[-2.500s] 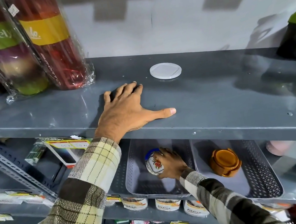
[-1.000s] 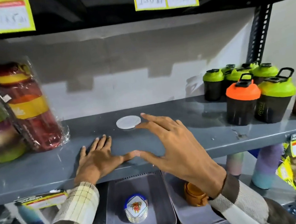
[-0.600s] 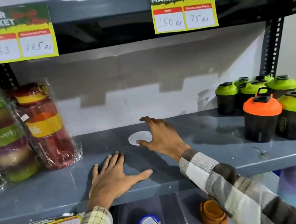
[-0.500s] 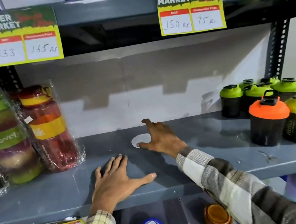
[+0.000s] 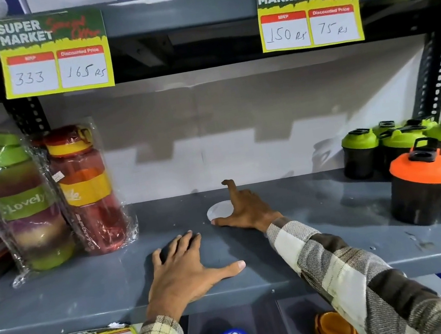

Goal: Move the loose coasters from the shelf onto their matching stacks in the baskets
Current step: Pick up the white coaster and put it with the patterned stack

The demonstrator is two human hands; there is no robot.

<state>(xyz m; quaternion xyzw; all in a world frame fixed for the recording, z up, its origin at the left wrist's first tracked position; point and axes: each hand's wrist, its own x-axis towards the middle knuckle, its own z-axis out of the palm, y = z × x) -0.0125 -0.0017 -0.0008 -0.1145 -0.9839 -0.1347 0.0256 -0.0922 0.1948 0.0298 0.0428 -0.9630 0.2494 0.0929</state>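
The left hand (image 5: 185, 273) lay flat and open on the shelf (image 5: 88, 288). At its 1 o'clock, the right hand (image 5: 244, 209), fingers spread, touched the white coaster (image 5: 218, 210) without gripping it.

Grey metal shelf (image 5: 329, 262) with white coaster (image 5: 219, 210), wrapped bottles (image 5: 84, 188), shaker bottles (image 5: 421, 181), flat left hand (image 5: 184, 276).

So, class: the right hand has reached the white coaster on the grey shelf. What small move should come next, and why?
Probably close the right hand on the white coaster and lift it off the grey shelf. The thumb sits at its near edge and the fingers arch over its far side, but the coaster lies flat, not yet raised. The left hand only rests flat on the shelf.
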